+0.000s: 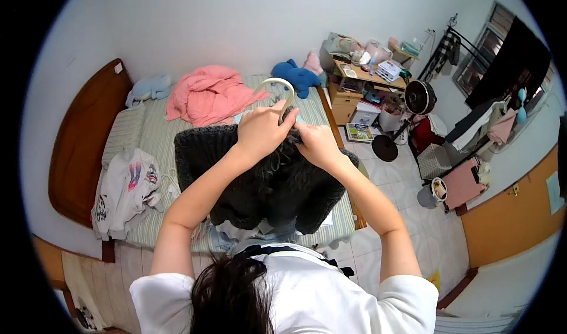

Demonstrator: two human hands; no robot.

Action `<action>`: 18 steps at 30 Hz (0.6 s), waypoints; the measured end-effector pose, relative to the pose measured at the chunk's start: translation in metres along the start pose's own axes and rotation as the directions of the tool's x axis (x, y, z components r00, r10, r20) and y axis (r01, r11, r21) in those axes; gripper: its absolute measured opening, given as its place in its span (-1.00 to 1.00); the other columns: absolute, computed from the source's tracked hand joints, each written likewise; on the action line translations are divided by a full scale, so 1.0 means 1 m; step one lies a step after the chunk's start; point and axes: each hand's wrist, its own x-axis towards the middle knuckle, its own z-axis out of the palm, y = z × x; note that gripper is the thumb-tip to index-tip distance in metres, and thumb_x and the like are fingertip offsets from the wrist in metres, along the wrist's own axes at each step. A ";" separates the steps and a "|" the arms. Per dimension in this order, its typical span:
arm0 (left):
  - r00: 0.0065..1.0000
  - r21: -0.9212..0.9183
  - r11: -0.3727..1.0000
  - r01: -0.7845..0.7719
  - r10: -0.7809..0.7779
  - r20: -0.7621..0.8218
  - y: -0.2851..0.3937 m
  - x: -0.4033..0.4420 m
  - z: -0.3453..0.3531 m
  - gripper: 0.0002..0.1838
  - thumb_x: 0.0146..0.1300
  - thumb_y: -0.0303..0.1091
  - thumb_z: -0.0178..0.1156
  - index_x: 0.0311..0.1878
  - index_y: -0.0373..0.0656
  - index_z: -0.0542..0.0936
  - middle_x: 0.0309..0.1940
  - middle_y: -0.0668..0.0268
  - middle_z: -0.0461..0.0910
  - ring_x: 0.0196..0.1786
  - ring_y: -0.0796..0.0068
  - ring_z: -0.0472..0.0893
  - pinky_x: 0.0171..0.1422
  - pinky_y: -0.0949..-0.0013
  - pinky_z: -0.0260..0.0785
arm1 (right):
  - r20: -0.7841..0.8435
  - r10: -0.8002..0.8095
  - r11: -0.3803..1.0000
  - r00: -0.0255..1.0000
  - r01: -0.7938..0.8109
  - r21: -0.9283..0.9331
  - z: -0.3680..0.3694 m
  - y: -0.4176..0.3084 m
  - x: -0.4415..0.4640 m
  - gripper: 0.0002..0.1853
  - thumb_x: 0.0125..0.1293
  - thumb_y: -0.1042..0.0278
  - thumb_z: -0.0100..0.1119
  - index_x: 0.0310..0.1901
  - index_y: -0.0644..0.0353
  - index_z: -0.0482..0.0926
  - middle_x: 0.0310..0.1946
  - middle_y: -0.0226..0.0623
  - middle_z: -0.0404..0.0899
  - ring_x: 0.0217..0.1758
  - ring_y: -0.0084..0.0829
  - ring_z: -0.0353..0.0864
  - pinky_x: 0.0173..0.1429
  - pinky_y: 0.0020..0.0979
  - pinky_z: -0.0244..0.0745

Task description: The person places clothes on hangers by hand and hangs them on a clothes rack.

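Observation:
A dark grey knitted garment (266, 186) hangs in front of me above the bed, its sides spreading below both hands. A pale, curved hanger hook (277, 85) rises over its top. My left hand (260, 130) is closed around the base of the hook, at the garment's neck. Close beside it on the right, my right hand (317, 144) pinches the dark fabric at the neck opening. The part of the hanger inside the garment is hidden.
The striped bed (153, 216) holds a pink blanket (207, 92), a white printed sweatshirt (131, 183) and a blue plush toy (295, 77). Rightward stand a cluttered desk (378, 81), a black fan (420, 98) and a bin (431, 193).

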 end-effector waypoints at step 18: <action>0.975 -0.088 0.983 -0.160 0.172 0.143 -0.099 -0.044 -0.054 -0.37 -0.22 -0.70 0.14 0.07 -0.17 0.41 -0.03 0.12 0.52 0.06 0.07 0.49 0.11 0.24 0.36 | -0.312 0.243 0.967 0.919 -0.205 0.149 0.002 0.005 -0.007 -0.72 -0.09 0.53 0.24 -0.24 0.19 0.61 -0.42 -0.10 0.60 -0.32 -0.07 0.60 -0.28 -0.31 0.49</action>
